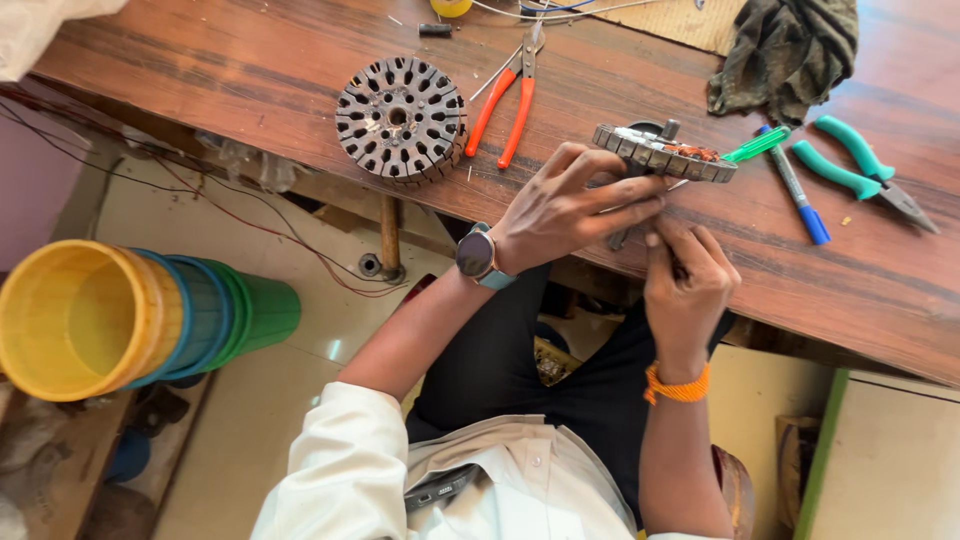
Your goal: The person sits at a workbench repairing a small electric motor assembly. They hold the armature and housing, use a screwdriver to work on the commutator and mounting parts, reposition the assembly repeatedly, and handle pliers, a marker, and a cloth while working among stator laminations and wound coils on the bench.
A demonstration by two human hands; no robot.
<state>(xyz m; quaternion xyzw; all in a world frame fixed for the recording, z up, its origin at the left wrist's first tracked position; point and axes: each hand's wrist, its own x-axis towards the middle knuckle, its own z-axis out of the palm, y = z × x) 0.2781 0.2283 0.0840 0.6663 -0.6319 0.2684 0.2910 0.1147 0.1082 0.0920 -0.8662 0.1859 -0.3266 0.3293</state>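
My left hand [570, 205] grips a round metal motor stator [660, 152] with copper winding showing on it, held tilted just above the wooden workbench [300, 70]. My right hand [685, 285] is closed under the stator, its fingers pinching something small that I cannot make out. A second slotted stator core [400, 118] lies flat on the bench to the left. A watch sits on my left wrist and an orange band on my right.
Orange-handled pliers [505, 105] lie beside the flat core. A green-handled screwdriver [757, 145], a blue pen [797, 190] and teal-handled pliers [860, 170] lie to the right. A dark rag [785, 50] sits at the back. Stacked yellow, blue and green buckets [140, 315] lie left.
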